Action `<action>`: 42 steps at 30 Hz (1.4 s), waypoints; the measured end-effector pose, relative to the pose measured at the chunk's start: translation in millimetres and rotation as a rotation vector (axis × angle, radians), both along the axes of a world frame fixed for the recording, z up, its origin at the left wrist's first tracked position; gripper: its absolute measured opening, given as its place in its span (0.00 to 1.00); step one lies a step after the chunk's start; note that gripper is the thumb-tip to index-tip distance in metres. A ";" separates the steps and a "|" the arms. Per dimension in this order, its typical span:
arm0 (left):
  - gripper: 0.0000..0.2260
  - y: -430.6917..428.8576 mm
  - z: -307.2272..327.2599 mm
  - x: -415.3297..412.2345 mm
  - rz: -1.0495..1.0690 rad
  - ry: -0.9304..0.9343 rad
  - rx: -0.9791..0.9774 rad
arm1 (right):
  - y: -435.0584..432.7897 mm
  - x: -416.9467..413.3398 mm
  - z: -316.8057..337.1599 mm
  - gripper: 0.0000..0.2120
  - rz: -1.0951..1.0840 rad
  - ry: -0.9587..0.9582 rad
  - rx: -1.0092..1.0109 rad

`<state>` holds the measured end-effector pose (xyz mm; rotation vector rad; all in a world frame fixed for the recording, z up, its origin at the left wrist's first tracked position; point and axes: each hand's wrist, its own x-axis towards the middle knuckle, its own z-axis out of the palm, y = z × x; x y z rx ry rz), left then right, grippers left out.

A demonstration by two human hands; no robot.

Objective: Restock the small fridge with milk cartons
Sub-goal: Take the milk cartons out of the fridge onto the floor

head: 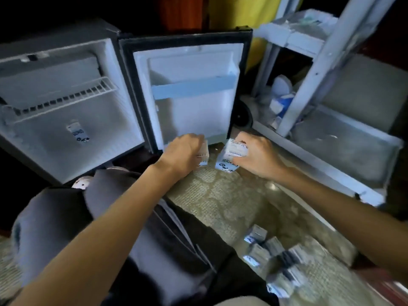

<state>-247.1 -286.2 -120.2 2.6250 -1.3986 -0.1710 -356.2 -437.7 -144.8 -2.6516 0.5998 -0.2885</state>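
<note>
The small fridge [123,129] stands open on the floor, its door [237,85] swung out toward me. One milk carton [78,133] stands inside on the fridge floor. My left hand [183,151] grips a small carton [203,156] just below the door's lower edge. My right hand [254,154] grips another white carton [228,161] beside it. Both cartons are held low over the patterned carpet. Several more cartons [273,259] lie blurred on the carpet at the lower right.
A wire shelf [66,100] spans the upper fridge, and a pale blue door rail [194,88] crosses the door. A white service cart [309,89] with supplies stands at the right. My knees in dark trousers [136,228] fill the lower left.
</note>
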 end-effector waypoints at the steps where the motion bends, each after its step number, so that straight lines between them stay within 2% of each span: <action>1: 0.10 -9.0 -5.9 -14.2 -0.038 0.003 0.019 | -8.3 -19.7 -6.4 0.10 -0.055 0.010 0.032; 7: 0.14 -60.7 -55.7 -89.1 -0.211 0.034 0.114 | -38.7 -124.0 -68.7 0.13 -0.264 0.110 0.142; 10: 0.12 -86.1 -76.2 -118.4 -0.279 0.068 0.148 | -44.3 -161.0 -108.2 0.17 -0.367 0.139 0.188; 16: 0.10 -120.9 -108.7 -157.1 -0.389 0.200 0.216 | -62.2 -209.8 -168.5 0.19 -0.550 0.102 0.311; 24: 0.15 -137.6 -132.4 -161.7 -0.423 0.187 0.297 | -97.0 -192.0 -230.5 0.23 -0.653 0.142 0.393; 26: 0.14 -138.3 -137.3 -158.0 -0.405 0.192 0.323 | -96.5 -184.8 -246.9 0.24 -0.646 0.199 0.429; 31: 0.10 -138.5 -144.1 -144.0 -0.337 0.227 0.345 | -93.4 -175.0 -285.5 0.19 -0.684 0.363 0.507; 34: 0.11 -138.3 -148.8 -139.4 -0.340 0.230 0.347 | -92.1 -172.5 -295.3 0.19 -0.675 0.458 0.470; 38: 0.11 -136.7 -157.4 -142.7 -0.364 0.259 0.369 | -90.4 -162.3 -302.6 0.16 -0.632 0.433 0.480; 42: 0.12 -134.8 -163.5 -147.7 -0.356 0.297 0.375 | -90.6 -159.0 -299.2 0.21 -0.614 0.506 0.424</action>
